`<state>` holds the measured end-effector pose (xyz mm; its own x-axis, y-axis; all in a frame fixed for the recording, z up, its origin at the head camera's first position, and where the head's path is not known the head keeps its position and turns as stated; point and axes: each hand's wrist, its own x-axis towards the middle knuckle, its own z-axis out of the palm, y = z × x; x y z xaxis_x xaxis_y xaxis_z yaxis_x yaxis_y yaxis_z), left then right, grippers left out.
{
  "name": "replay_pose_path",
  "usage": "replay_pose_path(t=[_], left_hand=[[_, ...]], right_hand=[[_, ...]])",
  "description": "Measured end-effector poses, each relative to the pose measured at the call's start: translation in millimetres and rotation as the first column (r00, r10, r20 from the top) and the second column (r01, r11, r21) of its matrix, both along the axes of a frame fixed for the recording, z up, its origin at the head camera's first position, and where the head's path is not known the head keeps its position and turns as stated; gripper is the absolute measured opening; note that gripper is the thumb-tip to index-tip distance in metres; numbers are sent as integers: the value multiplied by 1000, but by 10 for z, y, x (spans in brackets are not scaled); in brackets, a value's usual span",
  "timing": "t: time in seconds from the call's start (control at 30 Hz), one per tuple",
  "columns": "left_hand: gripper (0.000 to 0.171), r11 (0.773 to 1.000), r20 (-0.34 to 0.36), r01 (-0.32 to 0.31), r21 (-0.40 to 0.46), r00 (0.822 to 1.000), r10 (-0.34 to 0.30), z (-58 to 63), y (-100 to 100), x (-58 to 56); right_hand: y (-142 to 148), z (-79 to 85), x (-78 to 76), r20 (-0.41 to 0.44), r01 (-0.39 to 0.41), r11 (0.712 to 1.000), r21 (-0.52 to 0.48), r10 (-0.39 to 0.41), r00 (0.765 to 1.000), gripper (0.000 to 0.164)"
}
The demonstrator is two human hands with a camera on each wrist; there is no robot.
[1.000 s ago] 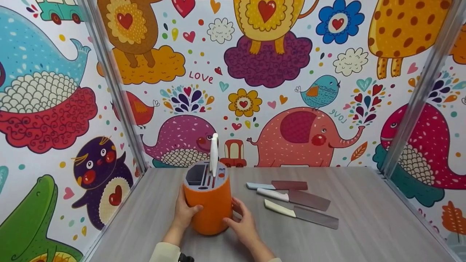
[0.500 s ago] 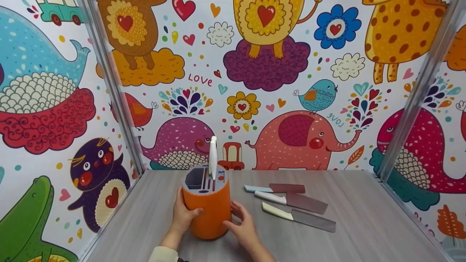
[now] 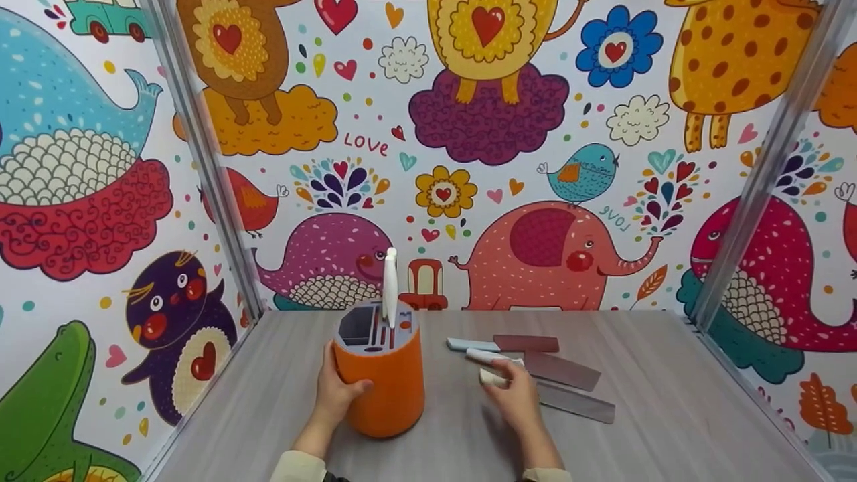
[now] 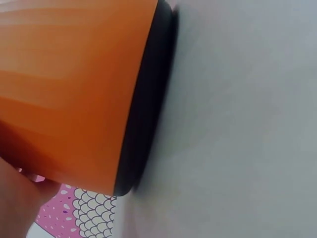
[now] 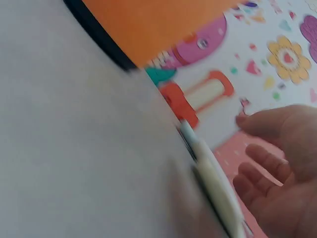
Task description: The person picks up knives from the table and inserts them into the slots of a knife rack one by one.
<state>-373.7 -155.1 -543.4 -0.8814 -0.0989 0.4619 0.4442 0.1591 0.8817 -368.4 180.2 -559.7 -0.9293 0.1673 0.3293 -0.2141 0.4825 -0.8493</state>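
Grip: left hand (image 3: 338,393) curled round orange knife block (image 3: 385,388), upright on tabletop (image 3: 656,375); right hand (image 3: 515,396) holding nothing, fingers loose by cream-handled knife (image 3: 576,400), right of block | Step, seemingly: reaching for a knife | Next move likely calls for pinching its handle, block steadied

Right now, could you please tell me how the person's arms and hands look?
The left hand and right hand wear no gloves. The left sleeve and right sleeve are cream-coloured. A small black object shows beside the left sleeve; cut off by the frame, it cannot be identified.
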Motion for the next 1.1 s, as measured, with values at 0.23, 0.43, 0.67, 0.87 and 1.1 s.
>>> replay_pose_path(t=[0.23, 0.43, 0.67, 0.87, 1.1], left_hand=[[90, 1000, 6, 9, 2, 1000, -9, -10, 0, -6], [92, 1000, 8, 0, -8, 1000, 0, -26, -1, -7], [99, 1000, -44, 17, 11, 999, -16, -38, -23, -26], [99, 1000, -25, 23, 11, 999, -22, -29, 6, -36], [97, 1000, -13, 25, 18, 1000, -25, -35, -3, -41]], right_hand=[[184, -25, -15, 17, 105, 958, 267, -114, 993, 38], [210, -61, -19, 57, 111, 934, 339, -138, 989, 36], [240, -50, -21, 57, 63, 932, 358, -89, 994, 32], [286, -40, -25, 57, 15, 933, 360, -38, 998, 28], [273, -46, -23, 92, -26, 918, 396, -11, 996, 26]])
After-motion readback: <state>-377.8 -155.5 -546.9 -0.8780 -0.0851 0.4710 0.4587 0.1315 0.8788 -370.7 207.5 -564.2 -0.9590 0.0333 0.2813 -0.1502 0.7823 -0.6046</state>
